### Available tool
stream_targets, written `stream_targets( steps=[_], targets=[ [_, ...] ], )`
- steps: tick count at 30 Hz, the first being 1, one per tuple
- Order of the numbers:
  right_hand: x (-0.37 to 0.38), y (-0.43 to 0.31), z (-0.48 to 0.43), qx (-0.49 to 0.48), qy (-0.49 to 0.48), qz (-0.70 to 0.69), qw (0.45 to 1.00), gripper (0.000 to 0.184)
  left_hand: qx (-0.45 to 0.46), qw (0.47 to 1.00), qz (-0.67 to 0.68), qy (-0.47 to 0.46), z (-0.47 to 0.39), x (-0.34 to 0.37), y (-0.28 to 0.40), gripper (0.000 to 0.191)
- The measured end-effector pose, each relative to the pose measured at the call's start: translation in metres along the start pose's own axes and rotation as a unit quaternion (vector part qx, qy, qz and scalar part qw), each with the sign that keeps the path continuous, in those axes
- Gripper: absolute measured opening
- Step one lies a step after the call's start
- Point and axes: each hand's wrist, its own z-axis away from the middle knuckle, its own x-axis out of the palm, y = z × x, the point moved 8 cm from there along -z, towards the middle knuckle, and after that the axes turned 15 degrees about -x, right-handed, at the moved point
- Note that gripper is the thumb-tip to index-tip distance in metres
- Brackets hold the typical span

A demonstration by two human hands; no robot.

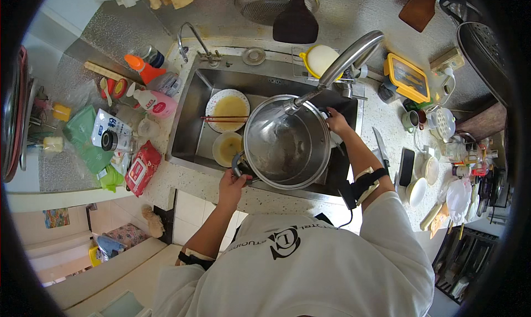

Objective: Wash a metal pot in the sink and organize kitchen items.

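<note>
A large stainless steel pot (286, 151) is held over the right part of the steel sink (265, 89), under the curved faucet (332, 72). My left hand (233, 188) grips its dark side handle at the lower left. At the pot's upper right, my right hand (337, 121) is closed round the other side, where the handle is mostly hidden. Some liquid seems to lie in the pot. In the sink's left part are a patterned plate (213, 99) with yellowish liquid, red-brown chopsticks (224, 119) across it, and a bowl (217, 149) with similar liquid.
A knife (379, 143), a phone (406, 163) and small bowls (416, 192) lie on the counter to the right. At the left stand a pink pump bottle (157, 103), a spray bottle (164, 80) and a red wipes pack (143, 167). A small tap (195, 35) rises behind the sink.
</note>
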Motion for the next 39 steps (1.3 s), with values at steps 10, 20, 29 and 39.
stream_targets(
  steps=[10, 20, 29, 39],
  targets=[
    [0.014, -0.013, -0.011, -0.073, -0.047, 0.012, 0.996, 0.048, -0.009, 1.000, 0.015, 0.024, -0.008, -0.003, -0.014, 0.019],
    [-0.102, -0.199, 0.038, -0.184, 0.134, 0.106, 0.968, 0.039, -0.007, 0.999, -0.031, 0.039, -0.004, 0.002, -0.010, 0.017],
    [-0.081, -0.250, -0.023, -0.242, 0.102, 0.385, 0.884, 0.070, -0.028, 0.999, -0.014, 0.030, -0.002, 0.012, -0.005, 0.020],
    [-0.117, -0.212, 0.016, -0.316, 0.328, 0.037, 0.889, 0.035, -0.004, 1.000, 0.011, 0.029, -0.005, 0.012, -0.007, 0.016]
  ],
)
